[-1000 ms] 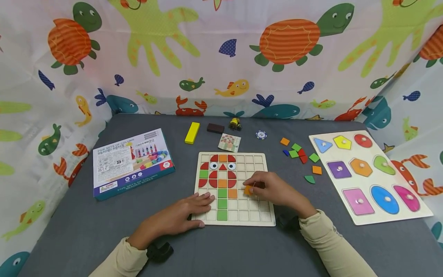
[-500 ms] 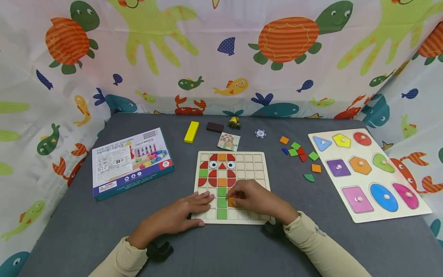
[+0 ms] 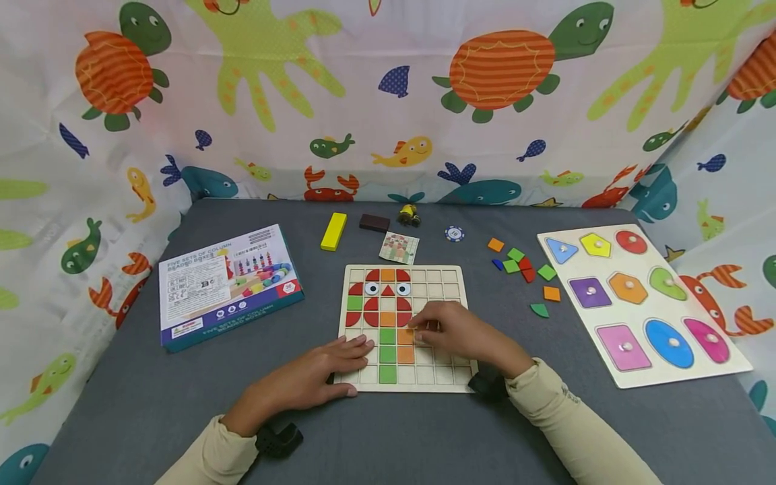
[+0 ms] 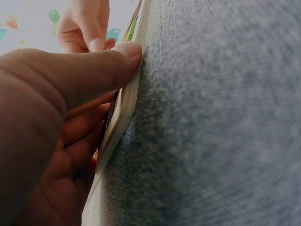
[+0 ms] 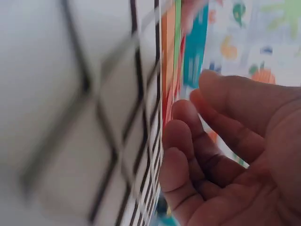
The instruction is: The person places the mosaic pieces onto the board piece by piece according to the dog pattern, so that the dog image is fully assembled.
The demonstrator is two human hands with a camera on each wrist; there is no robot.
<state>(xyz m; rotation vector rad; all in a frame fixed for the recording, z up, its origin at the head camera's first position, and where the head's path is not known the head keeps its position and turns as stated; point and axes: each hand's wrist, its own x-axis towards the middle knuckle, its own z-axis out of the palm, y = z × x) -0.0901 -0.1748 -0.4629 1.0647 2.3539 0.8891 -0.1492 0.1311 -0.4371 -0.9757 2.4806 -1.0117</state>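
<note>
A wooden grid board [image 3: 444,275] lies on the grey cloth, bearing red, green, orange and eye-patterned tiles. My left hand [image 3: 318,378] rests on its left side with straight fingers; in the left wrist view the thumb [image 4: 108,66] lies along the board's near edge. Over the middle of the grid is my right hand [image 3: 457,335], fingers bent and holding nothing, right beside two orange tiles. The lower orange tile [image 3: 405,354] sits in a cell next to the green column [image 3: 387,354]. In the right wrist view, the thumb [image 5: 230,92] and fingers are apart close to the board's face.
Loose tiles [image 3: 526,269] are scattered right of the board, beside a knobbed shape puzzle [image 3: 588,330]. A boxed bead set [image 3: 230,289] stands left. Behind the board are a patterned card [image 3: 399,248], a yellow block [image 3: 333,232], a dark block [image 3: 374,223] and a poker chip [image 3: 455,234].
My right hand carried an orange tile left to the cell below the other orange tile, released it there, then drew up and slightly right. The left hand stayed in place.
</note>
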